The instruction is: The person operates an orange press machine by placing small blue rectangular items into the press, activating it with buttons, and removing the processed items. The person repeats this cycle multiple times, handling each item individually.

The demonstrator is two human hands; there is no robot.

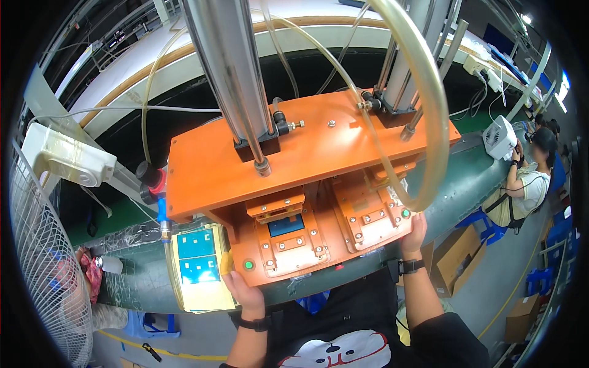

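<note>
An orange two-station pneumatic press (307,153) stands in front of me, with two upright metal cylinders on top. My left hand (246,297) is at its front left corner, fingers stretched along the side, a yellow covering on a fingertip. A green button (248,265) shows uncovered beside it. My right hand (416,234) lies along the right side, fingers extended beside another green button (405,213). Neither hand appears to hold anything. A blue rectangular piece (286,225) sits in the left fixture, partly under the pressing head. The right fixture (367,224) is partly hidden by its head.
Left of the press, yellow sheets (208,300) carry blue rectangular pieces (197,246). A clear hose (438,110) loops over the right side. A white fan guard (46,264) stands far left. Cardboard boxes (457,260) are at lower right. Another person (532,184) sits farther right.
</note>
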